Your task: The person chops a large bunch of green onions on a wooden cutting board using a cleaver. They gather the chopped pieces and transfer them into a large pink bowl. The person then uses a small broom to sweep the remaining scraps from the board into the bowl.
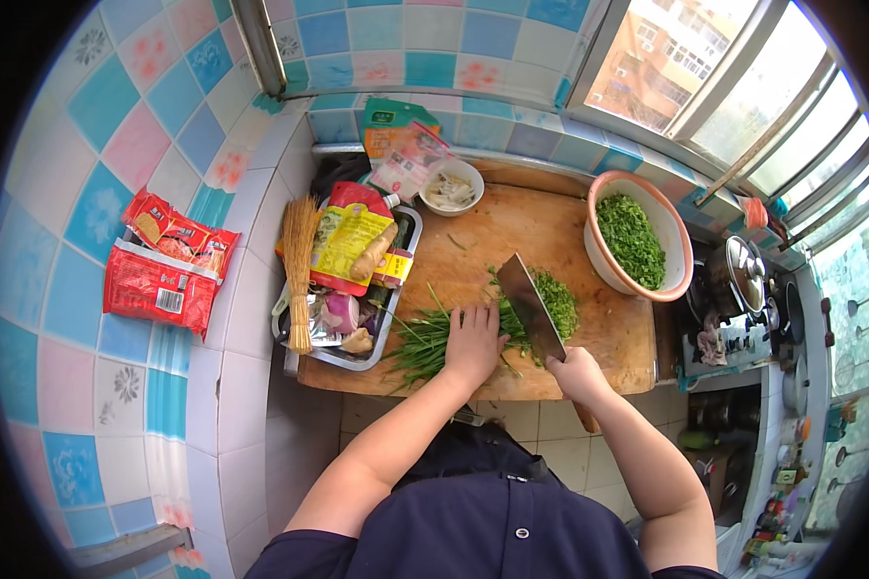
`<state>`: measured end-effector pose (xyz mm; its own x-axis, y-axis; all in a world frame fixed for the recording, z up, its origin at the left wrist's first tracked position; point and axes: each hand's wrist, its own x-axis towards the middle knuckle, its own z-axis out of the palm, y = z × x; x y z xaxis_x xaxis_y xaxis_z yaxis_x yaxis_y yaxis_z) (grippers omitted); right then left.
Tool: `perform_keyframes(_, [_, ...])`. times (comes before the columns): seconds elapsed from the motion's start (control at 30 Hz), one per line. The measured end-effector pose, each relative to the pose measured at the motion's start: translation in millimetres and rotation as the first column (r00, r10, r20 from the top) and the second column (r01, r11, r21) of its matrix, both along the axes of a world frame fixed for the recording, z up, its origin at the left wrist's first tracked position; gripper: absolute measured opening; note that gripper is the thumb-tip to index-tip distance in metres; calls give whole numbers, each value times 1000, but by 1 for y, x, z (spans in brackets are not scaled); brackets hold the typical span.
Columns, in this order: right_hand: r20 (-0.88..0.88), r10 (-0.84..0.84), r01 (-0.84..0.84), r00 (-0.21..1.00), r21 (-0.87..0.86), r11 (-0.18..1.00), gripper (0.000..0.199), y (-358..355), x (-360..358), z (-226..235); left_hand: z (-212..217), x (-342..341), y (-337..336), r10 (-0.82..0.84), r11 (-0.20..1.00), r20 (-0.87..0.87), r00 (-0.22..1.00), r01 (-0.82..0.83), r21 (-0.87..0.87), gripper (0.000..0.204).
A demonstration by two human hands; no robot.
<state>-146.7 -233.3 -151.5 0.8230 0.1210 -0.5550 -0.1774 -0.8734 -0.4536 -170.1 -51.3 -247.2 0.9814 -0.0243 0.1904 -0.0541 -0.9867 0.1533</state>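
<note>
My left hand (pixel 473 340) presses flat on a bunch of long green chives (pixel 425 338) lying on the wooden cutting board (pixel 512 227). My right hand (pixel 576 370) grips the handle of a broad cleaver (pixel 528 304). Its blade stands on the chives just right of my left fingers. A pile of chopped greens (pixel 557 301) lies right of the blade. At the board's far right corner, a pink-rimmed bowl (pixel 686 253) holds more chopped greens (pixel 631 239).
A metal tray (pixel 342 358) left of the board holds packets, ginger, onion and a straw brush (pixel 299 261). A small white bowl (pixel 452 185) sits at the back. Red packets (pixel 164 265) lie on the tiled ledge at left. A pot lid and stove (pixel 739 280) stand to the right.
</note>
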Motion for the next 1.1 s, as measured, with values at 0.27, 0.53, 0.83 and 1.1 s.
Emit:
perform_keyframes(0.27, [-179, -32, 7, 983, -142, 990, 33, 24, 15, 12, -7, 0, -1, -48, 995, 33, 998, 45, 92, 55])
perform_keyframes(0.53, [214, 100, -83, 972, -88, 993, 28, 39, 25, -44, -13, 0, -1, -61, 997, 41, 997, 59, 48, 57])
perform_keyframes(0.83, [-82, -106, 120, 991, 191, 974, 25, 13, 28, 11, 6, -9, 2, 29, 987, 59, 998, -19, -163, 67])
perform_keyframes(1.1, [65, 54, -58, 996, 75, 995, 26, -9, 4, -2, -8, -4, 3, -3, 993, 107, 994, 16, -117, 55])
